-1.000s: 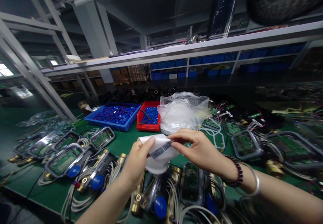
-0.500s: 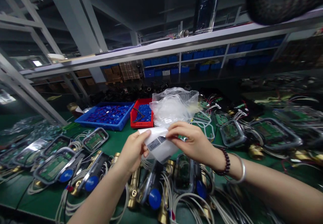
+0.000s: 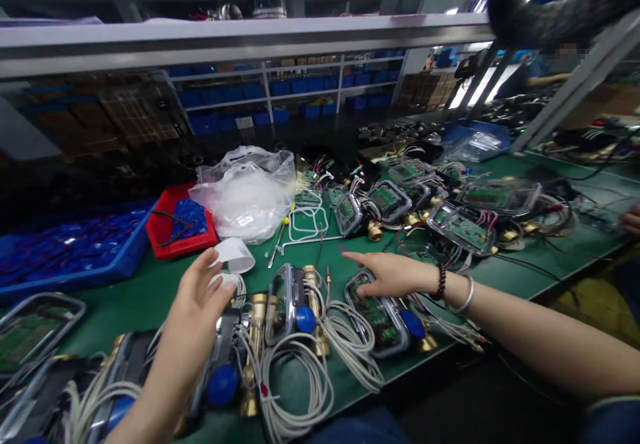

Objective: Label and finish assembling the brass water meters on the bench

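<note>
Where left hand (image 3: pixel 197 301) curls, white paper (image 3: pixel 237 255) just beside it

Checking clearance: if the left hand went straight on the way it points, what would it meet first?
Probably the white paper roll, right by the left hand; whether they already touch is unclear. Behind the roll sits the clear plastic bag.

Up on the head rode the camera, peering forward and down, close over left hand (image 3: pixel 197 304) and right hand (image 3: pixel 387 274), across the green bench (image 3: pixel 120 307) and beneath the pale shelf (image 3: pixel 320 27) toward distant racks (image 3: pixel 300 87)!
</note>
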Demonstrator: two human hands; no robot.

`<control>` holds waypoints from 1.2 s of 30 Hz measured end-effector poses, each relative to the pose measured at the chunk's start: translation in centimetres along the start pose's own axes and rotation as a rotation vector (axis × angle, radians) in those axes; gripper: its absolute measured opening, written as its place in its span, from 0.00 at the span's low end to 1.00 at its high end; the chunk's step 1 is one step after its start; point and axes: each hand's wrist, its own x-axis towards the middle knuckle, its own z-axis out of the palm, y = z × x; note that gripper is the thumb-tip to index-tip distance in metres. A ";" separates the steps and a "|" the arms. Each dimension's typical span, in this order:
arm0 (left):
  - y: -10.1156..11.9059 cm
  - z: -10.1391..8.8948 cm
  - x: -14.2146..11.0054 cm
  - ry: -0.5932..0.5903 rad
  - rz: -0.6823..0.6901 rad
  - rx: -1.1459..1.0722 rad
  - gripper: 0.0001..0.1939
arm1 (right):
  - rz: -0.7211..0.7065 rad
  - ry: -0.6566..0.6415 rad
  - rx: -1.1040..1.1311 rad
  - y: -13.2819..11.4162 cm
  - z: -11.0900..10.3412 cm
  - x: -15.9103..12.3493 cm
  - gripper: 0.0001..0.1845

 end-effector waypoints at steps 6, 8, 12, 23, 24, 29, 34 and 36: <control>0.3 3.7 -3.8 -0.355 0.088 0.185 0.26 | 0.040 0.233 0.153 1.1 0.5 -0.6 0.37; 0.4 5.1 -4.9 -0.460 0.090 0.212 0.23 | 0.086 0.371 0.179 1.2 -0.1 -1.3 0.35; -0.3 8.8 -7.1 -0.629 0.066 0.235 0.26 | 0.136 0.727 0.134 -0.5 0.6 -3.9 0.30; -6.4 12.8 -9.3 -0.586 0.284 0.277 0.33 | -0.301 0.694 0.128 -7.6 7.8 -10.1 0.32; -6.7 13.1 -9.2 -0.568 0.322 0.298 0.32 | -0.321 0.740 0.143 -7.1 7.1 -10.0 0.32; -7.1 14.0 -8.8 -0.518 0.312 0.424 0.35 | -0.125 1.090 0.220 -1.0 1.7 -6.8 0.27; -6.6 13.0 -9.2 -0.474 0.206 0.362 0.39 | 0.017 0.728 0.633 1.7 1.9 -5.5 0.31; -6.0 12.8 -9.6 -0.466 0.148 0.369 0.43 | 0.051 0.797 0.636 0.6 3.1 -7.1 0.29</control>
